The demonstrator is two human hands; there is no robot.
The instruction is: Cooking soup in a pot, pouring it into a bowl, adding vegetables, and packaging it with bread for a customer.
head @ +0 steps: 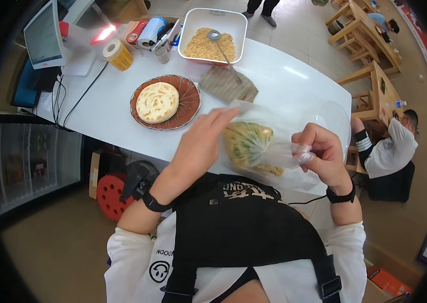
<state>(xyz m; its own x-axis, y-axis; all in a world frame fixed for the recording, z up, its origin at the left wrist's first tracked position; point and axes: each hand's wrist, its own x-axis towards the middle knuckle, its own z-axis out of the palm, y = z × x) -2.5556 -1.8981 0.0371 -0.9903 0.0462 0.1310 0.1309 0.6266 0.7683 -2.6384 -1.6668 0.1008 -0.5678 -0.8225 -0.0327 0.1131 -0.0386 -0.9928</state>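
Observation:
My right hand (321, 151) pinches the twisted neck of a clear plastic bag (281, 151). Yellowish food with green bits (249, 146) fills the bag, which lies at the near edge of the white table. At the bag's left side is my left hand (208, 132), fingers extended and together; whether its fingertips touch the plastic I cannot tell. To the left, round flatbread (157, 102) rests in a brown woven basket (190, 102). Beyond the bag, a metal spoon (224, 51) leans from a white tub (213, 16) of brown grains onto a grey-brown folded cloth or mat (228, 85).
A monitor (43, 36), a yellow roll (119, 55), a small cup (161, 55) and a box of supplies stand at the back left. A black cable (84, 91) crosses the table's left. A clear round lid or bowl (332, 117) lies right. People sit at wooden tables beyond.

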